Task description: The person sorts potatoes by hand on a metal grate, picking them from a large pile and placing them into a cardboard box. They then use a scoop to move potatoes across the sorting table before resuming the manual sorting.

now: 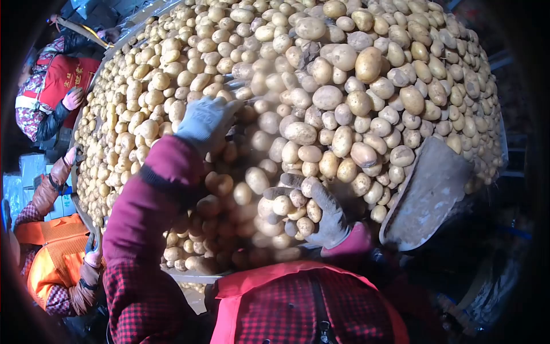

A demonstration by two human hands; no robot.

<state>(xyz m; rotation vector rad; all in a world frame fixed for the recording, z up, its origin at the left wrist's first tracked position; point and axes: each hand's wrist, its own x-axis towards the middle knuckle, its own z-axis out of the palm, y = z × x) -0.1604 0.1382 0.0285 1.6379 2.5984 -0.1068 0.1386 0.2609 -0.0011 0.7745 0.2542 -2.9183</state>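
Observation:
A big heap of potatoes (301, 133) fills most of the head view. My left hand (206, 120), in a pale grey glove, is closed over the heap's near slope. Thin grey prongs of what looks like a small hand rake (236, 83) show just beyond its fingers; the handle is hidden by the hand. Lower and to the right, my right hand (327, 213), in a dirty grey glove, is curled round several small potatoes (298, 212). Between the hands, several potatoes (256, 180) are blurred by motion.
A worn, dirt-covered scoop-shaped panel (427, 195) leans against the heap at the right. A metal edge (197, 277) runs in front of my body. At the left, a person in a red vest (71, 83) and another in an orange vest (57, 258) stand at the heap's side.

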